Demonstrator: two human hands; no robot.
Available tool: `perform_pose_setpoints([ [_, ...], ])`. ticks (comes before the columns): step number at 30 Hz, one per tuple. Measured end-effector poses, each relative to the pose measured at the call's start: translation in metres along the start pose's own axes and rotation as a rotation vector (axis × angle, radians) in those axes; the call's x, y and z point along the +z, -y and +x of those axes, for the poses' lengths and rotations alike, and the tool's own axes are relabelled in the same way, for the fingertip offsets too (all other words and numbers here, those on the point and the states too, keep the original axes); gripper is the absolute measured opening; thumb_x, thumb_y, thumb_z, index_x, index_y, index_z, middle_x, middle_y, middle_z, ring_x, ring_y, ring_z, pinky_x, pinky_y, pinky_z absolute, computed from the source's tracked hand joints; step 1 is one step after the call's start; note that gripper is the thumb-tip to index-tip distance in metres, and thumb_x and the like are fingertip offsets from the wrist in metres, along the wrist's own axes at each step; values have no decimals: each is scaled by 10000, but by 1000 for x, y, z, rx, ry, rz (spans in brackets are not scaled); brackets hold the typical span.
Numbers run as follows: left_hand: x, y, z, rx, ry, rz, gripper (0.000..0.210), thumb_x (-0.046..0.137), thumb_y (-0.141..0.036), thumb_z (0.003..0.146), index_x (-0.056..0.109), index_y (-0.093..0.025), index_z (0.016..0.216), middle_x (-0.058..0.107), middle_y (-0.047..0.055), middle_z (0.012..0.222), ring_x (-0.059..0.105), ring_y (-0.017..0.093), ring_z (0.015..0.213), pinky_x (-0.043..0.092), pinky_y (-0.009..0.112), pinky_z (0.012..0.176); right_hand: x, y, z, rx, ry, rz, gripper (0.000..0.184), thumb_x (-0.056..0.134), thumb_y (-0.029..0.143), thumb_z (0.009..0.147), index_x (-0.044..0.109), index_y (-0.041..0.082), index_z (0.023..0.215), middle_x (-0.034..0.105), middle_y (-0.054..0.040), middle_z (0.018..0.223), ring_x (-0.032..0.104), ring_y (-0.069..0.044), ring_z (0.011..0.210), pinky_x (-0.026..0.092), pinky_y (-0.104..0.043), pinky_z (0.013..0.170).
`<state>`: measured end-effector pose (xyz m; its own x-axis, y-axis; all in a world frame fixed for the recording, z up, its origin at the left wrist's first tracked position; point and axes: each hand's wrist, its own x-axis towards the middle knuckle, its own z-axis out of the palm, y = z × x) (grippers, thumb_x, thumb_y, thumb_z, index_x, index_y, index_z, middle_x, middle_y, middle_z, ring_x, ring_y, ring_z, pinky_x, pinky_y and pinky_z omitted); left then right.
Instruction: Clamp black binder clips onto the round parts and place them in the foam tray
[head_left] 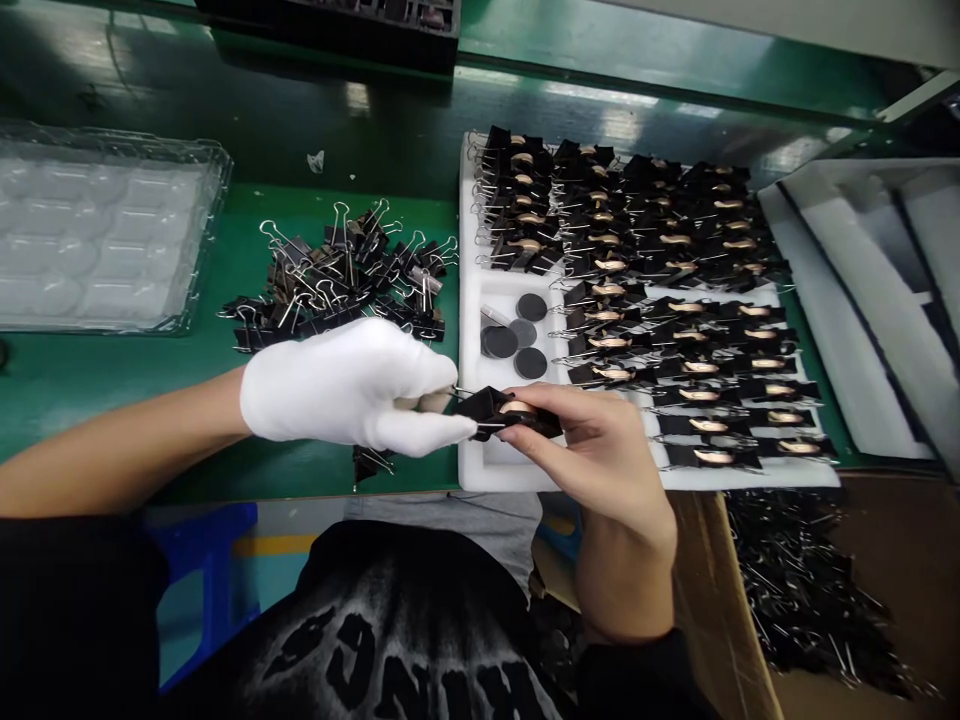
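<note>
Green workbench [112, 368], white foam tray [470, 300], one black binder clip [478, 407] held up

So, most of the right side of the bench is taken up by the foam tray, which is packed with rows of clipped coil pieces [701, 397]. A clear plastic tray [97, 240] with round hollows is parked over on the left. At the lower right, a load of loose clips [802, 590] can be seen in a cardboard box [892, 515]. Between the two trays, a messy heap of binder clips [337, 275] is piled on the green.

Now the hands. The wire handles of the black binder clip are pinched by the white-gloved left hand [349, 385], thumb below and fingers above. A copper-coloured coil [517, 407] on something dark is held at the clip's other end between thumb and finger of the bare right hand [615, 455]. It's all held just above the near-left part of the foam tray. How wide the clip is squeezed can't be told. Just beyond, a few black discs [531, 363] are left lying in the tray's hollow.
</note>
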<state>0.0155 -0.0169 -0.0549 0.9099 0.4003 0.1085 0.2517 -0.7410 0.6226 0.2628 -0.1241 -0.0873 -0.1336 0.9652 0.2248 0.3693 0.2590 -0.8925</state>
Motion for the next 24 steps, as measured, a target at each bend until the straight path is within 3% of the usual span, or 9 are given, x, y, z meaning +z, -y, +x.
perform_pose_setpoints([
  [6, -11, -2, 1, -57, 93, 68, 419, 631, -472, 963, 579, -197, 651, 478, -61, 488, 385, 80, 456, 280, 268, 506, 1, 2, -2, -73, 6, -118, 178, 797, 239, 928, 806, 257, 1104, 824, -7, 893, 753, -173, 734, 598, -284, 641],
  [9, -14, -5, 5, -157, 118, 76, 370, 555, -485, 998, 663, -201, 786, 595, -35, 574, 493, 102, 507, 333, 256, 545, 4, 1, -2, -233, -49, -288, 259, 748, 176, 957, 776, 252, 1204, 837, -40, 1006, 782, -201, 845, 603, -334, 728],
  [12, -12, -8, 9, -349, 79, -179, 518, 314, -486, 1098, 689, -182, 911, 722, 20, 707, 634, 120, 580, 438, 236, 577, 10, -2, 0, -476, -152, -569, 341, 704, 102, 966, 755, 277, 1254, 843, -57, 1121, 810, -256, 1015, 578, -408, 824],
  [15, -8, -10, 12, -531, 167, -503, 644, 269, -575, 1102, 642, -190, 744, 747, 43, 700, 666, 127, 540, 473, 231, 534, 15, -5, 0, -546, -169, -717, 402, 694, 91, 968, 738, 360, 1264, 830, -9, 1203, 799, -282, 1125, 559, -449, 893],
  [17, -8, -12, 13, -546, 180, -571, 561, 416, -566, 1072, 606, -192, 699, 747, 33, 705, 667, 125, 550, 473, 224, 531, 16, -6, -1, -547, -229, -737, 482, 728, 109, 953, 697, 398, 1337, 810, -5, 1261, 781, -295, 1174, 554, -487, 971],
  [19, -10, -13, 13, -528, 95, -535, 432, 515, -528, 1043, 656, -192, 811, 743, 11, 721, 677, 123, 598, 483, 214, 560, 16, -7, -3, -511, -324, -696, 628, 817, 191, 910, 609, 389, 1469, 755, -60, 1375, 724, -333, 1273, 544, -545, 1052],
  [22, -12, -16, 13, -532, 27, -435, 384, 537, -535, 1028, 711, -197, 1076, 734, -18, 729, 692, 133, 660, 498, 218, 602, 13, -6, -10, -301, -343, -410, 927, 903, 357, 837, 421, 339, 1629, 594, -148, 1562, 618, -377, 1396, 556, -596, 1106],
  [24, -11, -17, 12, -536, 45, -393, 409, 521, -544, 1029, 704, -198, 1147, 735, -25, 750, 692, 138, 684, 504, 227, 620, 12, -8, -19, -143, -320, -196, 904, 864, 368, 873, 390, 329, 1641, 564, -160, 1577, 629, -356, 1373, 603, -564, 1067],
])
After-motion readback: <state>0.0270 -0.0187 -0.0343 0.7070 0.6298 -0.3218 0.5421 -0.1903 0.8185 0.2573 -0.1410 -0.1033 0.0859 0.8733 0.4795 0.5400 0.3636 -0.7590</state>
